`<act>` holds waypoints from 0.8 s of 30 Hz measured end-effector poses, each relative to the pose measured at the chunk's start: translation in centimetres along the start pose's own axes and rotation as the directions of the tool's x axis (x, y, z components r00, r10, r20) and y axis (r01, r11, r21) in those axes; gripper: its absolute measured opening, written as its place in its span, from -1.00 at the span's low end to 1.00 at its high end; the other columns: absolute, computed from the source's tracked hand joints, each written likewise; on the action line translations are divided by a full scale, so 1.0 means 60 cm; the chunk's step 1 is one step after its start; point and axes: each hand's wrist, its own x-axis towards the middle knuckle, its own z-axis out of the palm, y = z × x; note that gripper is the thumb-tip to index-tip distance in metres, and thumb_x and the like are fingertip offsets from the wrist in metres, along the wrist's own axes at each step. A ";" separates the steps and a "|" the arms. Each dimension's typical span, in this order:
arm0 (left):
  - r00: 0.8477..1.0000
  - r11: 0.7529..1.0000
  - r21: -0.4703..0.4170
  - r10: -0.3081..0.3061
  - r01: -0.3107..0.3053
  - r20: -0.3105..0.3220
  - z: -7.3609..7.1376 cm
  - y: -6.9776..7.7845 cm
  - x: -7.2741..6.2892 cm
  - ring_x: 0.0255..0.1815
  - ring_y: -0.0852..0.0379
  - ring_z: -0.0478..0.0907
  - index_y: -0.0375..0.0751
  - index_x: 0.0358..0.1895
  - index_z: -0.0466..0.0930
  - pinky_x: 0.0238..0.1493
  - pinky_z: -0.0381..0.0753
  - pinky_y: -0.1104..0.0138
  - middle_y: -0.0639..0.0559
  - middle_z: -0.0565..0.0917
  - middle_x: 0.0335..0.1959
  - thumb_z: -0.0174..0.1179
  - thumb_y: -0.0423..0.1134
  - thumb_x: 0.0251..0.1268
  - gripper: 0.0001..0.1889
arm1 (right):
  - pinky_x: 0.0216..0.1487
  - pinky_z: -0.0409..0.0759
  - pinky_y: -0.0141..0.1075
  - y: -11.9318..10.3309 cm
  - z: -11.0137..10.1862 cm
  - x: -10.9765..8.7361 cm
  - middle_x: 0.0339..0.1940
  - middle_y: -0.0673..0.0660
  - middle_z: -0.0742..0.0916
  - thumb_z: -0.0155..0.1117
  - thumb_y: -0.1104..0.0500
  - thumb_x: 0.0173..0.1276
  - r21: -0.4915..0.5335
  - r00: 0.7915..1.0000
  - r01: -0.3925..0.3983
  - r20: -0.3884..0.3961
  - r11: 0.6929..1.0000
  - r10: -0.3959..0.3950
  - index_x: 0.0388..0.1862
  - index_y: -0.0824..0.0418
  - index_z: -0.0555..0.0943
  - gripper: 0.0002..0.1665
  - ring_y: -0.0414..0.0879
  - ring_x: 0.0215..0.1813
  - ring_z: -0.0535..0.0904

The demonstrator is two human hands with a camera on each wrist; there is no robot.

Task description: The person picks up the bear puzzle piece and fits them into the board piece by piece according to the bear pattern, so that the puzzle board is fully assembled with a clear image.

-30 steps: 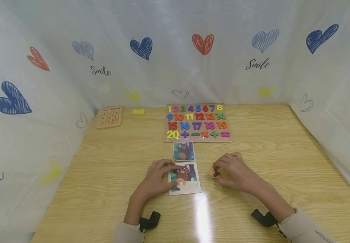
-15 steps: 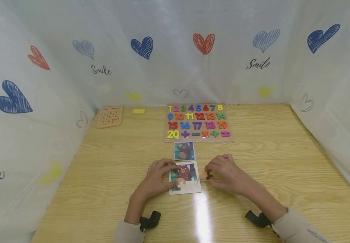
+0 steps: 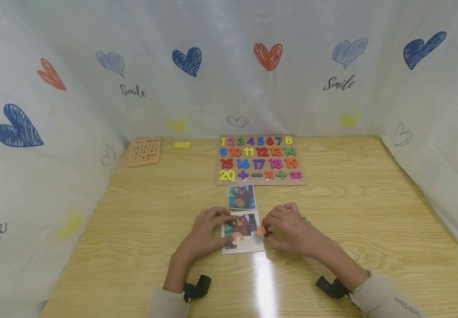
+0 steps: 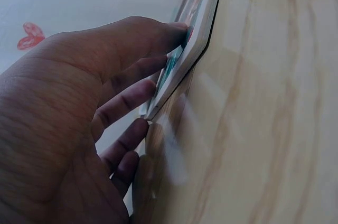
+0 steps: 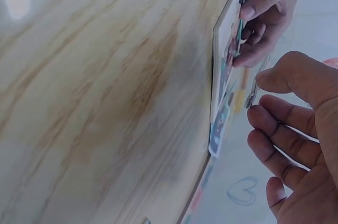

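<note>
A jigsaw puzzle board [image 3: 250, 245] with a brown bear picture lies on the table, a pale gap in its lower right part. My left hand [image 3: 203, 233] rests on its left side, index finger and thumb touching the picture; in the left wrist view the thumb [image 4: 177, 33] lies on the board's face. My right hand [image 3: 292, 230] pinches a brown and peach puzzle piece [image 3: 262, 232] over the board's right edge; the right wrist view shows the piece [image 5: 254, 93] edge-on between thumb and fingers. Above the board is a matching bear picture card [image 3: 242, 197].
A board of coloured numbers [image 3: 261, 159] stands farther back. At the back left are a wooden number slide puzzle [image 3: 144, 152] and a yellow block [image 3: 182, 145]. A small green thing [image 3: 306, 219] shows partly behind my right hand. Curtains with hearts border the table [image 3: 133, 274].
My right hand has moved left with the puzzle piece, from beside the board to over its right edge. My left hand has stayed on the board.
</note>
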 end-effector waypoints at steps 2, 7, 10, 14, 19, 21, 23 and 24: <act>1.000 1.000 -0.003 0.000 0.000 -0.001 0.000 0.001 0.000 0.32 0.02 0.25 0.24 0.26 0.61 0.27 0.21 -0.07 0.20 0.43 0.28 0.38 0.09 0.20 -0.48 | 0.04 0.33 -0.02 -0.002 0.000 0.002 -0.21 -0.09 0.72 0.49 0.19 0.02 -0.005 1.000 0.007 -0.006 1.000 -0.007 -0.22 0.07 0.71 -0.71 -0.13 -0.07 0.56; 1.000 1.000 -0.006 0.003 -0.003 -0.004 -0.001 0.002 -0.001 0.31 0.02 0.26 0.22 0.25 0.62 0.26 0.22 -0.07 0.18 0.44 0.28 0.39 0.07 0.19 -0.49 | 0.04 0.35 -0.03 -0.007 0.001 0.006 -0.22 -0.09 0.72 0.50 0.18 0.03 -0.011 1.000 0.011 -0.011 1.000 -0.011 -0.23 0.07 0.70 -0.73 -0.13 -0.07 0.56; 1.000 1.000 -0.004 0.006 -0.006 -0.010 -0.001 0.002 -0.001 0.30 0.01 0.27 0.21 0.25 0.62 0.25 0.23 -0.07 0.17 0.45 0.28 0.39 0.07 0.19 -0.49 | 0.03 0.36 -0.04 -0.009 0.003 0.009 -0.22 -0.10 0.72 0.50 0.18 0.03 -0.012 1.000 0.016 -0.008 1.000 -0.016 -0.25 0.07 0.69 -0.75 -0.13 -0.07 0.56; 1.000 1.000 -0.008 0.004 -0.004 -0.012 -0.002 0.002 -0.002 0.30 0.01 0.27 0.22 0.25 0.62 0.25 0.23 -0.08 0.17 0.45 0.28 0.39 0.06 0.18 -0.49 | 0.02 0.35 -0.04 -0.011 0.008 0.013 -0.23 -0.10 0.72 0.50 0.19 0.03 -0.010 1.000 0.030 -0.005 1.000 -0.030 -0.29 0.05 0.68 -0.76 -0.14 -0.08 0.55; 1.000 1.000 -0.013 0.001 -0.001 -0.007 -0.003 0.002 -0.001 0.30 0.03 0.27 0.22 0.25 0.62 0.27 0.22 -0.07 0.18 0.44 0.28 0.39 0.07 0.19 -0.49 | 0.05 0.35 -0.03 -0.016 0.011 0.018 -0.20 -0.09 0.72 0.52 0.15 0.04 -0.009 0.999 0.013 0.029 1.000 -0.013 -0.24 0.05 0.70 -0.74 -0.13 -0.06 0.55; 1.000 1.000 -0.014 0.004 -0.004 -0.010 -0.003 0.002 -0.001 0.30 0.03 0.27 0.21 0.25 0.62 0.27 0.22 -0.07 0.18 0.44 0.28 0.39 0.06 0.19 -0.49 | 0.08 0.35 -0.03 -0.020 0.011 0.020 -0.18 -0.08 0.72 0.51 0.13 0.06 -0.009 0.999 -0.001 0.050 1.000 0.001 -0.21 0.05 0.70 -0.72 -0.13 -0.04 0.55; 1.000 1.000 -0.016 0.007 -0.008 -0.013 -0.003 0.002 -0.001 0.30 0.03 0.27 0.20 0.24 0.62 0.26 0.22 -0.07 0.18 0.44 0.28 0.39 0.06 0.19 -0.49 | 0.10 0.35 -0.03 -0.023 0.010 0.022 -0.17 -0.07 0.72 0.50 0.12 0.07 -0.008 0.998 -0.007 0.067 1.000 0.008 -0.19 0.06 0.70 -0.71 -0.12 -0.03 0.55; 1.000 1.000 -0.017 0.010 -0.010 -0.014 -0.003 0.002 0.000 0.30 0.04 0.27 0.20 0.24 0.63 0.26 0.22 -0.07 0.18 0.45 0.28 0.40 0.06 0.19 -0.50 | 0.11 0.35 -0.03 -0.023 0.011 0.022 -0.17 -0.07 0.72 0.49 0.11 0.07 -0.009 0.997 -0.010 0.072 1.000 0.011 -0.18 0.07 0.70 -0.71 -0.12 -0.02 0.55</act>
